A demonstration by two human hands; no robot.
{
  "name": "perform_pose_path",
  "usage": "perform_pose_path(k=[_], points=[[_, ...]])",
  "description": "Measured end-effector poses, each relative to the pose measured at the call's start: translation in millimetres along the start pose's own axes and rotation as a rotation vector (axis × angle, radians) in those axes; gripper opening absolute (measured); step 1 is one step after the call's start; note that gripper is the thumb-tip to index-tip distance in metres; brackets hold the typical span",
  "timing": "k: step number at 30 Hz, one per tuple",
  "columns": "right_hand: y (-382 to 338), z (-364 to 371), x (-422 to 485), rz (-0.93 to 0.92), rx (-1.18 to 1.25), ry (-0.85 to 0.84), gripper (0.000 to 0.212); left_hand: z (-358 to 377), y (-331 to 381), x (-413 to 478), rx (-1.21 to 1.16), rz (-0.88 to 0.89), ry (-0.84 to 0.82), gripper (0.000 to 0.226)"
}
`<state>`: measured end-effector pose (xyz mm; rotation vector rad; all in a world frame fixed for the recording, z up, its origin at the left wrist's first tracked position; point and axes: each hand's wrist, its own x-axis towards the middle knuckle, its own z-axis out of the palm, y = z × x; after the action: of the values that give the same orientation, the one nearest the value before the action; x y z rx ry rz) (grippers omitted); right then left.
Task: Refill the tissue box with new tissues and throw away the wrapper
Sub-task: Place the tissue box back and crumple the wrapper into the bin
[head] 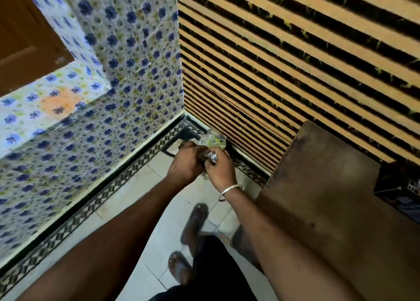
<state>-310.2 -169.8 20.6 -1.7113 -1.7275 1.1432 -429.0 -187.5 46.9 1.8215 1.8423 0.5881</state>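
Above the tiled floor (pixel 163 212), near the corner where the flowered wall (pixel 127 77) met the slatted wall (pixel 284 68), both hands were together on the wrapper (pixel 213 140). The left hand (pixel 185 164) was closed over its near end, knuckles up; the right hand (pixel 219 167), a bangle (pixel 229 191) at its wrist, was curled shut on a crumpled fold of the clear film. My judgement was that the wrapper was being bunched small so it could be carried and dropped in one piece, which would explain the two-handed hold well out from the body. Both forearms were extended forward and converged, wrists slightly bent inward. A loose part of the film stuck out beyond the fingers toward the corner. A brown table (pixel 329 198) stood just beside the right arm. I could see no tissue box and no bin, so I could not tell where the wrapper would go. Refilling looked finished; disposal not yet done.
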Motion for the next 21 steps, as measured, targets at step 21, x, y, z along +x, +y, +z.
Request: perform_pose_path(k=[21], points=[[205,99,308,0.534,0.449,-0.226,0.055,207,-194,286,0.073,-0.023,-0.250,0.037]])
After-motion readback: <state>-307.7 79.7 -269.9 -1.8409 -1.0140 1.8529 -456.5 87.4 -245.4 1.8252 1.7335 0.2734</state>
